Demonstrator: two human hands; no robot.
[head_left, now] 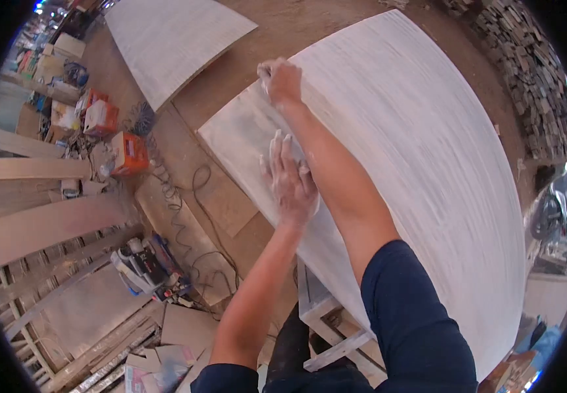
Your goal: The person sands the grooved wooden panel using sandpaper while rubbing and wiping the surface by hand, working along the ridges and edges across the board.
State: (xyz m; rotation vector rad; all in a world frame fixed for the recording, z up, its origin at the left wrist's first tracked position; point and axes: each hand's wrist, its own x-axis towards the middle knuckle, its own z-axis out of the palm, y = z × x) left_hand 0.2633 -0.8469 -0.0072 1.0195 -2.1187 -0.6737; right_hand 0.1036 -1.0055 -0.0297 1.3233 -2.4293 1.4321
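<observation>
A large white-coated panel (pixel 421 150) with a curved outer edge and streaky surface lies before me on a wooden stand (pixel 319 308). My left hand (pixel 288 180), dusted white, rests over the panel near its left edge, palm down with the fingers spread. Farther up, my right hand (pixel 279 80) is at the panel's far edge, its fingers curled together. Whether anything sits inside those fingers is too blurred to tell. A greyish patch shows on the panel between the two hands.
A second pale panel (pixel 175 39) stands at the upper left. Orange boxes (pixel 130 153), coiled hoses and a power tool (pixel 142 267) are on the left, with curved boards (pixel 51 226). Stacked wood pieces (pixel 526 78) rise at the upper right. Cardboard (pixel 188 327) lies below left.
</observation>
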